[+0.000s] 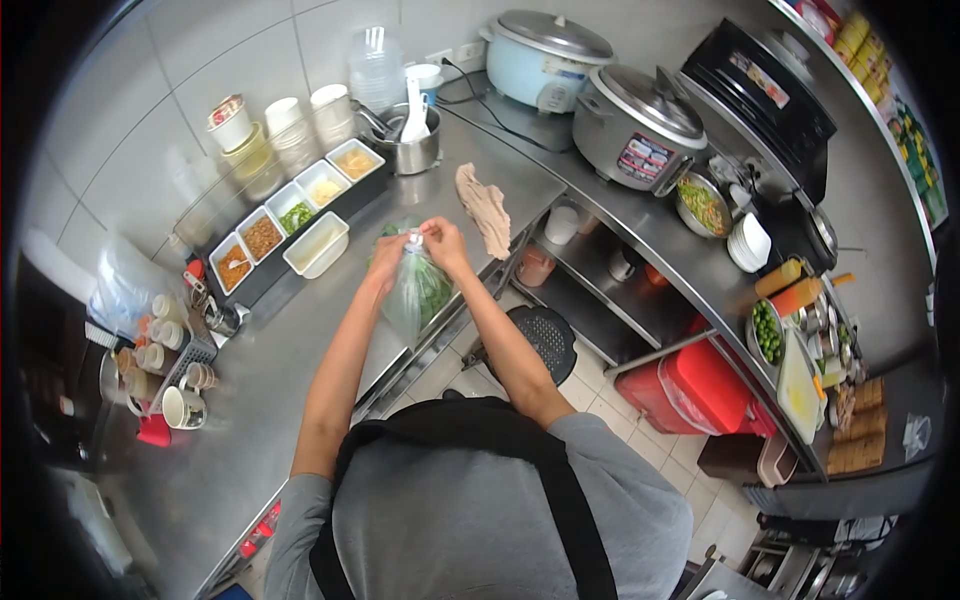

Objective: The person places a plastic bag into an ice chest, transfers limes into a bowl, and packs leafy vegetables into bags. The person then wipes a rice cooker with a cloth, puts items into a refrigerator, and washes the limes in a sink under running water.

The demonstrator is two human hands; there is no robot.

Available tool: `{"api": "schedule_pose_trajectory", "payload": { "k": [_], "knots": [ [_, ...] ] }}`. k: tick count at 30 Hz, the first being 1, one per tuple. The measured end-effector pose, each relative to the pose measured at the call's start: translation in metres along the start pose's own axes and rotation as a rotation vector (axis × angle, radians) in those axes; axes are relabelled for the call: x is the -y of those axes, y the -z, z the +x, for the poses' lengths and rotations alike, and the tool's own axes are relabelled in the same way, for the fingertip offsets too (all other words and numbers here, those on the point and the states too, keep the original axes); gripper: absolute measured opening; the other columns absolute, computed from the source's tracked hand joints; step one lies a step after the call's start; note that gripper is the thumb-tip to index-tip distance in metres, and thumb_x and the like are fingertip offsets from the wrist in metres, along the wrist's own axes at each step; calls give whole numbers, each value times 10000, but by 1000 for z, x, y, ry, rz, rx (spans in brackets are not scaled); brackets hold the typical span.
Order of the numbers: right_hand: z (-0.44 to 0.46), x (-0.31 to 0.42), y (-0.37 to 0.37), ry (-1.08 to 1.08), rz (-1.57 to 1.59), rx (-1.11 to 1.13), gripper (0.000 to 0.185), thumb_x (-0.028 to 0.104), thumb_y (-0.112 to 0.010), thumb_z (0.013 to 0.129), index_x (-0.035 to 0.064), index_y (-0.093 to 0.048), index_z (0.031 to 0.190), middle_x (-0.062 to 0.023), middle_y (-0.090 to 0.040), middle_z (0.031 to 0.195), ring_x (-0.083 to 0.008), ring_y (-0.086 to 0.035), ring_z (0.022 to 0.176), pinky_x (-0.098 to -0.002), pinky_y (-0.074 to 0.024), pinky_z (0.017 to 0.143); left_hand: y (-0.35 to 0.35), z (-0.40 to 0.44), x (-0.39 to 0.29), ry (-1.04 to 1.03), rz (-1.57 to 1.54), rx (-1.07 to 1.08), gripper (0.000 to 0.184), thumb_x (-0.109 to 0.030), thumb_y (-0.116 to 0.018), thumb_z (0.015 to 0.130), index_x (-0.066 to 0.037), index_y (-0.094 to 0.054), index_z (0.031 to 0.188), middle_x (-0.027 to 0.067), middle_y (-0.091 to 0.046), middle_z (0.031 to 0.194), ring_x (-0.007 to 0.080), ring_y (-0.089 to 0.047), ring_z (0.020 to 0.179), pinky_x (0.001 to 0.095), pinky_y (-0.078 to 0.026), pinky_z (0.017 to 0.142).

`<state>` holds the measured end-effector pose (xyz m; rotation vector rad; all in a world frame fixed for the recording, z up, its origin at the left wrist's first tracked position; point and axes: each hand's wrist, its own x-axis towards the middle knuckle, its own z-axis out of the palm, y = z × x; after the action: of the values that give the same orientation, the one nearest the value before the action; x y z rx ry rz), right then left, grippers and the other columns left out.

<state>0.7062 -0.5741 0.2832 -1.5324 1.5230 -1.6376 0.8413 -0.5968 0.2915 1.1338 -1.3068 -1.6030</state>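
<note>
A clear plastic bag with leafy greens inside stands on the steel counter near its front edge. My left hand is closed on the left side of the bag's gathered neck. On the other side, my right hand pinches the top of the neck, where a small white bit shows between the fingers. To the right of the hands lies a crumpled beige cloth. A white rectangular tub sits to the left of the bag.
Behind the tub, a condiment rack holds several filled trays. A steel pot with utensils stands at the back. Rice cookers line the right counter. A black stool and red bin are on the floor.
</note>
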Motion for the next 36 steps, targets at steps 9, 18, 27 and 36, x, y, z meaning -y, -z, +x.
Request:
{"api": "schedule_pose_trajectory", "payload": {
  "k": [9,18,27,36],
  "knots": [
    [-14,41,2,140,-304,125,182,62,-658,675,-2,-588,831,-120,-535,752,-231,-527,632,-312,-428,596,4,-10,-15,-35,271,-199,224,-229,-572,788,-40,-644,885,43,-597,745,125,-521,673,269,-404,613],
    [9,23,8,285,-566,354,167,152,-652,662,24,-611,762,-173,-591,744,-276,-564,686,-334,-443,633,7,5,14,-358,429,-15,327,-189,-532,780,-123,-538,1100,120,-485,939,233,-459,944,320,-371,828],
    [6,62,11,39,-570,206,161,156,-596,679,4,-580,732,-182,-592,719,-360,-578,666,-408,-447,598,-17,-28,-47,-486,1214,-10,432,-247,-588,743,-194,-464,1153,122,-262,1322,354,-184,1229,556,-194,949],
    [-44,98,5,95,-358,-20,126,105,-584,718,-14,-544,701,-176,-572,651,-294,-581,582,-357,-440,532,7,-7,15,-567,1232,-24,465,-402,-574,747,-162,-479,1133,52,-260,1371,313,-62,1310,640,-18,965]
  ]
}}
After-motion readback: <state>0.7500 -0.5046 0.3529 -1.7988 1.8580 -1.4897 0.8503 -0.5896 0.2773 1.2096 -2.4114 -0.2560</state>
